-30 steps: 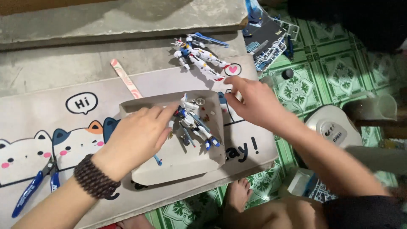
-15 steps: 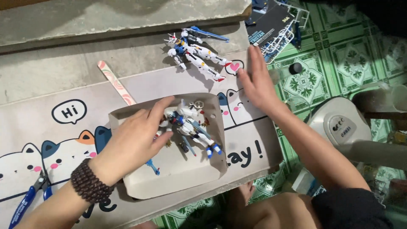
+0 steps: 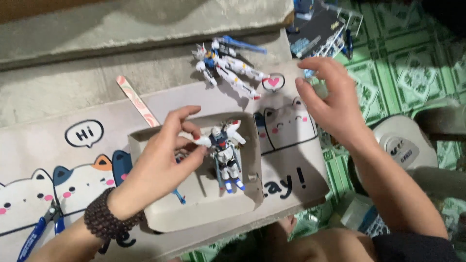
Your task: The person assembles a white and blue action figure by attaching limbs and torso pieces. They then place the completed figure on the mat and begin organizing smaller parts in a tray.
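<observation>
1. Pliers (image 3: pixel 41 228), blue-handled, lying at the far left on the printed cat mat (image 3: pixel 63 160); only partly in my view.
2. Mat: pale, with cartoon cats and a speech bubble, spread over a grey stone ledge (image 3: pixel 97 29).
3. Nail-file-like striped stick (image 3: pixel 137 102), lying slantwise on the mat just above the tray's upper left corner.
4. Left hand (image 3: pixel 162 167), with a dark beaded bracelet (image 3: pixel 104 221) on the wrist. I read its grip as closed: thumb and fingertips pinch the white wing or arm at the figure's left side.
5. Shallow grey cardboard tray (image 3: pixel 204 218), resting on the mat. A small blue part (image 3: pixel 178 196) lies in it just below my left hand.
6. White, blue and red robot model figure (image 3: pixel 225 155), lying on its back inside the tray, head toward the top, feet toward the lower edge, held at one side by the left hand.
7. Second robot model (image 3: pixel 225 68), same colours, lying on the ledge and mat above the tray, well apart from both hands.
8. Right hand (image 3: pixel 327 104), grip open, fingers spread and curled, hovering over the mat's right end and holding nothing.
9. Plastic parts frames (image 3: pixel 325 34), at the upper right on the green patterned floor (image 3: pixel 403 63).
10. White rounded appliance (image 3: pixel 403 145), lower right on the floor.
</observation>
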